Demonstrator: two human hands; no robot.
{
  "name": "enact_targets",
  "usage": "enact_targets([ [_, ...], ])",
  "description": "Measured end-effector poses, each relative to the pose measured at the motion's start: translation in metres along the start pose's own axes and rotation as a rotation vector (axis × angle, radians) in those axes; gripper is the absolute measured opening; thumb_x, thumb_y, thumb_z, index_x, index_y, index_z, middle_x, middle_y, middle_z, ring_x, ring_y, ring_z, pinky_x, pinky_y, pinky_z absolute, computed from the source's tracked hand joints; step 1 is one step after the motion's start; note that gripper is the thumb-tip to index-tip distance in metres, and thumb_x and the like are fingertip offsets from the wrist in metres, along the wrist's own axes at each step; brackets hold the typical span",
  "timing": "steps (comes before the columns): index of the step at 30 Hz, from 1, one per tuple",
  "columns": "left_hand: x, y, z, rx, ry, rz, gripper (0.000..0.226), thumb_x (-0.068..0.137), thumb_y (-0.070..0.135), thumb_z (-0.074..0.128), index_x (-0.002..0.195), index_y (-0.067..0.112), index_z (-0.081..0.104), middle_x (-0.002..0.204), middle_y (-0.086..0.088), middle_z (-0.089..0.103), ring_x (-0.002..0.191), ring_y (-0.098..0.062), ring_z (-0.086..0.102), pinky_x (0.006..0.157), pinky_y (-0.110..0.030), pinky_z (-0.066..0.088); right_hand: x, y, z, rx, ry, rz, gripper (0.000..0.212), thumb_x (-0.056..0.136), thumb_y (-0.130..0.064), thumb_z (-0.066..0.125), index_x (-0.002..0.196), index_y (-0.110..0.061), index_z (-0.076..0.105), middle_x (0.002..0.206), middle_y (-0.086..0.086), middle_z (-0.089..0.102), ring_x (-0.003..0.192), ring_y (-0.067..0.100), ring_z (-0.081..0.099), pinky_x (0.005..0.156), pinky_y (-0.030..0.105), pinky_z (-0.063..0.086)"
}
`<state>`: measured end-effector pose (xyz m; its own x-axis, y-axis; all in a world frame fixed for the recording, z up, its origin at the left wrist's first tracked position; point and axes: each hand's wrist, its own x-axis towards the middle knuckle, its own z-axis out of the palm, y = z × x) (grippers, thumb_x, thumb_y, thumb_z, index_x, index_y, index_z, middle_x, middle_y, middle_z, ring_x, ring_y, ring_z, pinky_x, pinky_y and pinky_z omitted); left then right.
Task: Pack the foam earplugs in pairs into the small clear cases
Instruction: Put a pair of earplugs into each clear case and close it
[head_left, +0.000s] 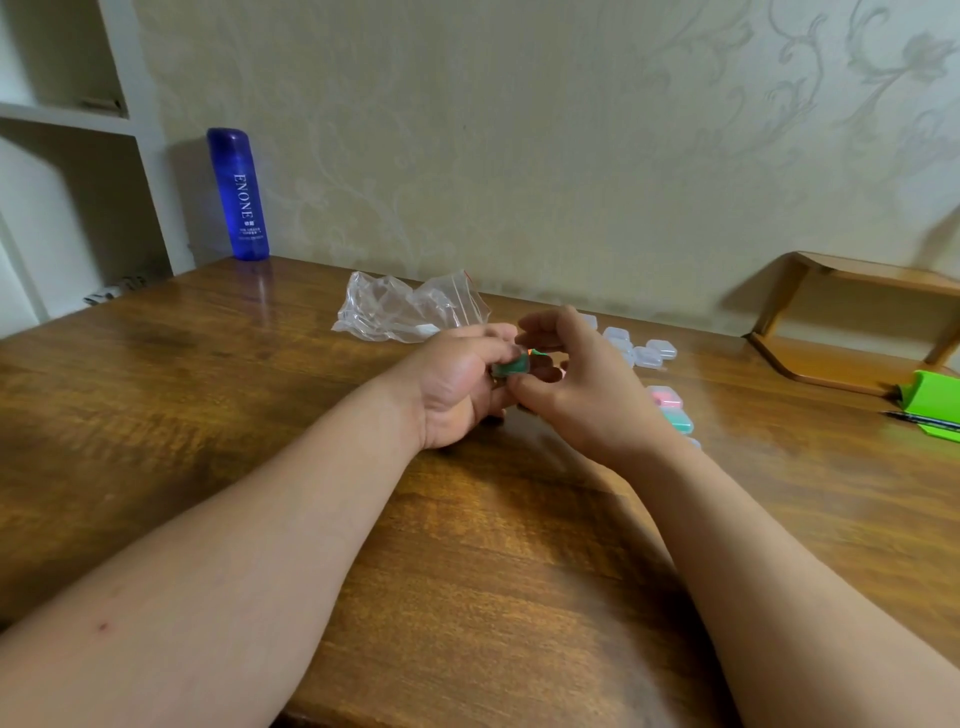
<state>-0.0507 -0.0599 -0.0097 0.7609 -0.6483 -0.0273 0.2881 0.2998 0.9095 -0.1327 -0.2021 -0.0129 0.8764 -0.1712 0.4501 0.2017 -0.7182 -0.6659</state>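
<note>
Both hands meet over the middle of the wooden table (260, 415). My left hand (457, 384) grips a small case (511, 368) that shows green, with a bit of orange at its top edge. My right hand (582, 384) curls its fingers over the same case from the right, thumb under it; what its fingers pinch is hidden. Several empty clear cases (652, 353) lie behind my right hand. Filled cases, one pink (666, 397) and one teal (678, 420), lie right of my right wrist.
A crumpled clear zip bag (410, 309) lies behind my hands. A tall blue bottle (239, 195) stands at the back left by the wall. A wooden stand (852, 322) sits at the back right, a green holder (932, 400) with a pen beside it.
</note>
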Motion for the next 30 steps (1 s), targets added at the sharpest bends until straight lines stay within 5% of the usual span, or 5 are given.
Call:
enact_targets([
  [7,0.004,-0.003,-0.002,0.136,0.045,0.026,0.046,0.106,-0.004,0.053,0.151,0.001,0.05,0.125,-0.023,0.067,0.092,-0.025,0.073,0.063,-0.028,0.057,0.0,0.001,-0.001,-0.039,0.002,-0.025,0.049,0.091,-0.02,0.078,0.136,-0.025,0.061,0.125,-0.013,0.068,0.112,-0.009,0.062,0.08,0.001,0.045],
  [13,-0.003,-0.002,0.003,0.166,-0.021,0.047,0.033,0.108,-0.006,0.046,0.136,0.0,0.062,0.101,-0.012,0.073,0.068,-0.012,0.074,0.05,-0.024,0.054,0.0,0.001,0.0,-0.071,0.021,-0.033,0.043,0.093,-0.025,0.08,0.133,-0.026,0.063,0.122,-0.014,0.069,0.112,-0.001,0.064,0.08,0.001,0.046],
  [21,-0.006,0.003,0.006,0.096,-0.025,0.035,0.018,0.109,0.01,0.053,0.125,0.008,0.06,0.12,-0.024,0.064,0.093,-0.026,0.069,0.076,-0.039,0.065,0.004,-0.002,-0.027,-0.076,0.057,0.017,0.035,0.095,-0.029,0.078,0.128,-0.026,0.067,0.108,-0.017,0.07,0.101,-0.008,0.065,0.082,0.01,0.05],
  [25,-0.002,0.01,0.0,0.122,0.089,0.069,0.015,0.109,0.021,0.056,0.123,0.016,0.058,0.129,-0.021,0.068,0.096,-0.026,0.071,0.079,-0.038,0.066,0.005,-0.002,-0.08,-0.07,0.173,0.109,0.04,0.099,-0.034,0.073,0.137,-0.027,0.067,0.106,-0.009,0.071,0.097,0.003,0.068,0.079,0.019,0.05],
  [30,0.001,0.009,0.002,0.108,0.163,0.131,0.02,0.108,0.02,0.057,0.125,0.01,0.061,0.112,-0.017,0.073,0.088,-0.025,0.07,0.072,-0.037,0.062,-0.026,0.024,-0.092,-0.222,0.032,0.139,0.028,0.096,-0.029,0.074,0.123,-0.033,0.074,0.11,-0.012,0.072,0.103,0.005,0.067,0.086,0.027,0.052],
])
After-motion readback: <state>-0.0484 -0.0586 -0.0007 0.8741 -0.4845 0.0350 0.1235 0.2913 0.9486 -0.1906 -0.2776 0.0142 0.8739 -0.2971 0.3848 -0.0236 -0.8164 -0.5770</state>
